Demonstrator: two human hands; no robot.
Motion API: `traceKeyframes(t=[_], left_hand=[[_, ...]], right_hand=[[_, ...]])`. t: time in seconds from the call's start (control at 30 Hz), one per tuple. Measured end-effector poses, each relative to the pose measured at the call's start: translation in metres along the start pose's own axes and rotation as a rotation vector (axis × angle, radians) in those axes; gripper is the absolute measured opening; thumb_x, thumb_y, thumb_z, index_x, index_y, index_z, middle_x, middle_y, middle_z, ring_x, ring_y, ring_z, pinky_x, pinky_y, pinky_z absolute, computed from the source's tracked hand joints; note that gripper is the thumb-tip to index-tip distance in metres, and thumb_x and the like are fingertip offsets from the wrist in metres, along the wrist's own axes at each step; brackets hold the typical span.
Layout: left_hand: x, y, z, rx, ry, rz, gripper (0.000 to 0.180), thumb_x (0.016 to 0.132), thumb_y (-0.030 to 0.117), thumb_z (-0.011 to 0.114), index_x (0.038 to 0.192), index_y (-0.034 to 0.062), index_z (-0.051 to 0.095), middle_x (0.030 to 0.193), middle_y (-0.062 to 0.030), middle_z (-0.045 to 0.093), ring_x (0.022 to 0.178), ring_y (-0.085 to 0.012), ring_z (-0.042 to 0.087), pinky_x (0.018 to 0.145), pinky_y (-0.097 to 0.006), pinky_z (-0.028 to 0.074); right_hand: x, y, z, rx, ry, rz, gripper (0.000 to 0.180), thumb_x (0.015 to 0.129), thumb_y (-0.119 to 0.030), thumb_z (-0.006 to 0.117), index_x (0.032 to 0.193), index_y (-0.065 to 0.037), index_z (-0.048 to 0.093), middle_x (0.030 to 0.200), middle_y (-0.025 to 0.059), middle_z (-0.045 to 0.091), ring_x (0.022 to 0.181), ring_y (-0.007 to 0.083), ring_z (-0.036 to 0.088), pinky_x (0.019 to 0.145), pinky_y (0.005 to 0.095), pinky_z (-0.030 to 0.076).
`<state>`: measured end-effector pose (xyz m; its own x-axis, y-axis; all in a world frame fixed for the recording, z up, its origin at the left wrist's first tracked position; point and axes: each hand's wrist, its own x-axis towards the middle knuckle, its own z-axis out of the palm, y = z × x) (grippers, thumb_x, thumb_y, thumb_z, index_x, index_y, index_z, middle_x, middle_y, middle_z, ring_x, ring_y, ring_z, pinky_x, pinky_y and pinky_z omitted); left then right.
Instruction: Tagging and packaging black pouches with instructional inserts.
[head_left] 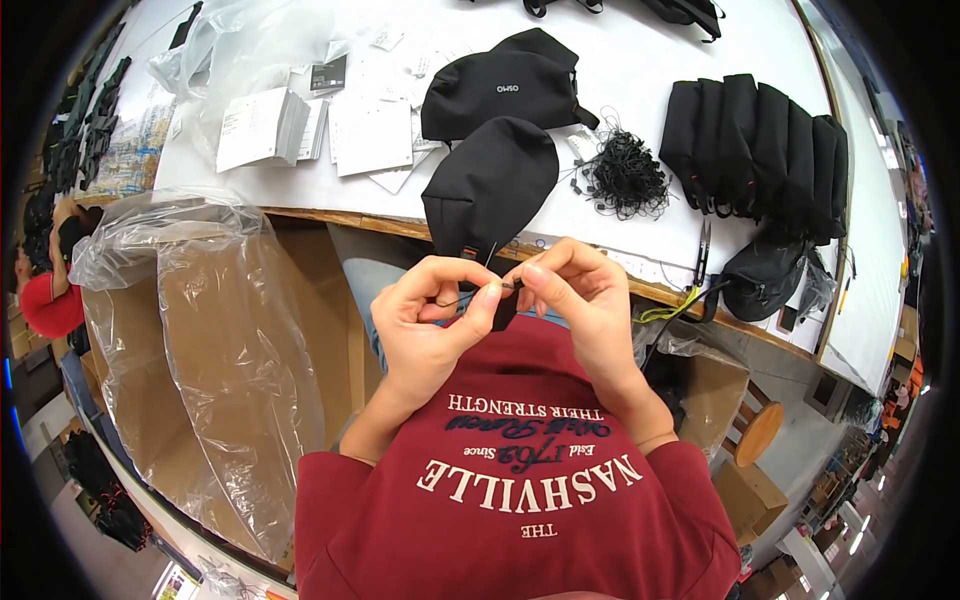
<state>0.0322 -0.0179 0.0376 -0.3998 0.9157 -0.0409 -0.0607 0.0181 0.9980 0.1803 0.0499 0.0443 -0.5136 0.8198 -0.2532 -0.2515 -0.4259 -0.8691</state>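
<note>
At the far left a person in a red top [45, 305] sits low beside the table. Next comes a cardboard box lined with a clear plastic bag [215, 330], standing below the table edge. Above it on the white table [640, 60] lie folded white paper leaflets [262, 125] and loose cards [370, 135], with more crumpled clear plastic [215, 45] behind them.

Nearer the middle, two black pouches rest on the table: a rear pouch [500, 90] and a front pouch [490, 185] that hangs over the table edge toward the person.

Just below it, the left hand [430, 320] is curled, its thumb and forefinger pinched closed on a thin black cord [462, 298] that runs across to the other hand. The right hand [580, 295] meets it, fingertips touching, its fingers likewise pinched shut on the same cord at the small dark tag end [512, 287]. Both hands hover over the lap, just in front of the front pouch's lower tip.

Further right on the table sits a tangled heap of black cords [625, 178], then a row of black pouches [760, 145] standing side by side. Small scissors [702, 250] lie near the table edge, beside another black pouch [765, 280]. Below it stands a round wooden stool [755, 430].
</note>
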Motion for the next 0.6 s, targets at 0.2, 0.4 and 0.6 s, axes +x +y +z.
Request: traceKeyframes(t=[0.2, 0.4, 0.6], left_hand=[[0.000, 0.000, 0.000, 0.060, 0.012, 0.020, 0.012, 0.073, 0.000, 0.074, 0.083, 0.0026, 0.066, 0.056, 0.0094, 0.033, 0.050, 0.0007, 0.025, 0.046, -0.019, 0.017], [0.000, -0.007, 0.006, 0.367, 0.126, 0.379, 0.016, 0.070, 0.000, 0.076, 0.083, 0.0038, 0.067, 0.054, 0.0044, 0.040, 0.046, -0.0045, 0.030, 0.041, -0.022, 0.022], [0.005, -0.011, 0.008, 0.506, 0.110, 0.638, 0.018, 0.068, -0.002, 0.077, 0.082, 0.0043, 0.068, 0.055, 0.0033, 0.047, 0.046, -0.0060, 0.030, 0.041, -0.022, 0.020]], right_hand=[[0.000, 0.006, -0.001, -0.022, 0.013, 0.005, 0.015, 0.089, -0.015, 0.066, 0.082, -0.002, 0.064, 0.076, 0.0038, 0.065, 0.065, 0.0061, 0.057, 0.057, 0.0190, 0.041], [-0.001, 0.009, 0.004, 0.066, 0.055, 0.004, 0.016, 0.090, -0.015, 0.065, 0.079, -0.003, 0.062, 0.070, 0.0028, 0.063, 0.062, 0.0056, 0.055, 0.056, 0.0193, 0.041], [0.000, 0.012, 0.003, 0.022, 0.086, -0.019, 0.017, 0.090, -0.013, 0.064, 0.076, -0.005, 0.058, 0.067, 0.0017, 0.061, 0.059, 0.0048, 0.052, 0.055, 0.0192, 0.041]])
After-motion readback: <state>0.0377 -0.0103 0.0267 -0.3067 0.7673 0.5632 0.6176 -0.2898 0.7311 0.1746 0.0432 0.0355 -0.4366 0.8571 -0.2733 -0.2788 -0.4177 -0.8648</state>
